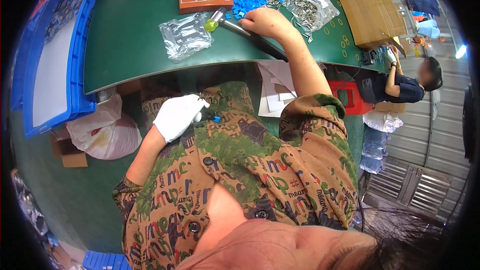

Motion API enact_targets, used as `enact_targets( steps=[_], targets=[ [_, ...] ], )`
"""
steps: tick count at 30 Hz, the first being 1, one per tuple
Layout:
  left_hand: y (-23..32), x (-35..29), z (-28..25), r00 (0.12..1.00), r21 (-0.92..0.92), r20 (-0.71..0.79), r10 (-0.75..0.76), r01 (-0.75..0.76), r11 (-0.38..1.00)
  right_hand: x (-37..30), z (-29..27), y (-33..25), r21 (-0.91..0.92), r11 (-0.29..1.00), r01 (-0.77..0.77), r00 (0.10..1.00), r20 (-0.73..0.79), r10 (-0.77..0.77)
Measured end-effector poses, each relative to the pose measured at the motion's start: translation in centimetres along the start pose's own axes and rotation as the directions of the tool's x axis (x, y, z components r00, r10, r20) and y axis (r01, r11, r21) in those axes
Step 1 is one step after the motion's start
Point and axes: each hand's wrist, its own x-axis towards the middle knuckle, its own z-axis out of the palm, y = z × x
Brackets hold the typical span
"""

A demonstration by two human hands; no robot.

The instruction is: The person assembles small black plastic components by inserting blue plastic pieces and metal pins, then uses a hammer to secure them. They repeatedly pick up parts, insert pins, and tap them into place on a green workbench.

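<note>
Blue pieces and metal pins lie heaped on our green worktop, our bare right hand at their near edge.

Our right forearm reaches forward and leftward over the worktop, fingers curled under; we cannot tell whether they grip anything. Our white-gloved left hand is held over our lap, fingers bent inward, its grip unclear to us, a small blue piece just beside the fingertips. Left of the heap sits a brown box.
</note>
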Motion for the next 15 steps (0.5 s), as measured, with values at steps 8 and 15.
enact_targets(
  steps=[8, 15],
  targets=[
    [-0.2, 0.4, 0.1, 1.0, -0.005, 0.016, 0.001, -0.001, 1.0, -7.4, 1.0, -8.0, 0.472, 0.77, 0.43, 0.885, -0.05, -0.463],
    [0.3, 0.2, -0.1, 0.999, 0.143, 0.029, 0.034, -0.038, 0.989, -8.4, 3.4, -10.9, 0.551, 0.661, 0.509, 0.752, 0.088, -0.653]
  ],
)
